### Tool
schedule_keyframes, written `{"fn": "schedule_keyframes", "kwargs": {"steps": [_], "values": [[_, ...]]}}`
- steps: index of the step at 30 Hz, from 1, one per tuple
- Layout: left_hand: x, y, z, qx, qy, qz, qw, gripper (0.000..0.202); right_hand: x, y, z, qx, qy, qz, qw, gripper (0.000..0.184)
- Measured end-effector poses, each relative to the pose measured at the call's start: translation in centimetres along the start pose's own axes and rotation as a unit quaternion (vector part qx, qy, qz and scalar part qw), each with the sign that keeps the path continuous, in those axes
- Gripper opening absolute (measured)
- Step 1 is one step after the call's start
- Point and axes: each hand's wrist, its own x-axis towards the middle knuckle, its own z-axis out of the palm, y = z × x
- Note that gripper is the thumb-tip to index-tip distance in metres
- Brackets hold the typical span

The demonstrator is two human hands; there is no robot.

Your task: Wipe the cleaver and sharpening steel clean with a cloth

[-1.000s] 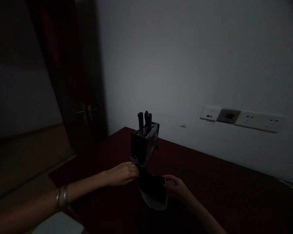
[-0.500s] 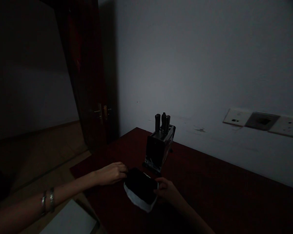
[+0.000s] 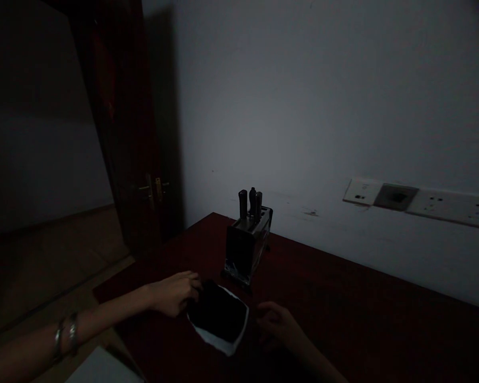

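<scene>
A black, squarish piece with a white border, which looks like folded cloth [image 3: 219, 314], lies on the dark red table in front of me. My left hand [image 3: 178, 292] is at its left corner, fingers curled down and closed on the edge; the fingertips are partly hidden in the dark. To the right of the cloth, a small gap away, is my right hand [image 3: 278, 325], holding nothing, with its fingers loosely bent and apart. Just behind the cloth stands a dark knife block [image 3: 241, 252] with several black-handled knives [image 3: 252, 203] upright in its top.
The dark red table [image 3: 323, 298] runs along a pale wall [image 3: 283, 117] with a row of sockets [image 3: 395, 197] at the right. A dark door [image 3: 133, 159] is at the left. A white flat surface [image 3: 104, 368] shows below my left arm. Light is dim.
My right hand has let go of the cloth's right edge and is now apart from it. My left hand stays at the left corner. The view has shifted slightly to the right.
</scene>
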Motion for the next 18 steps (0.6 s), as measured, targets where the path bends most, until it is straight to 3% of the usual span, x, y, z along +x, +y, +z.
{"fn": "schedule_keyframes", "kwargs": {"steps": [3,7,10,13,15,18], "values": [[1.4,-1.1,-1.4,-0.061,0.007,-0.046,0.997,0.038,-1.1,0.4,-1.9,-0.008,0.016,0.009,1.0,0.059],[4.6,-3.5,-4.7,-0.135,0.121,-0.136,0.974,0.035,-2.8,1.1,-4.6,-0.011,0.051,0.023,0.998,0.061],[7.8,-5.1,-7.9,-0.233,0.232,-0.185,0.926,0.025,-4.3,1.5,-6.4,-0.004,0.073,0.028,0.997,0.059],[11.0,-6.4,-10.6,-0.355,0.297,-0.193,0.865,0.033,-6.0,1.8,-7.8,-0.005,0.091,0.041,0.995,0.059],[13.0,-7.3,-11.6,-0.402,0.311,-0.181,0.842,0.041,-7.2,1.9,-8.7,-0.011,0.1,0.051,0.994,0.06],[15.2,-8.4,-11.7,-0.466,0.289,-0.151,0.823,0.049,-8.6,2.3,-10.0,-0.009,0.109,0.047,0.993,0.06]]}}
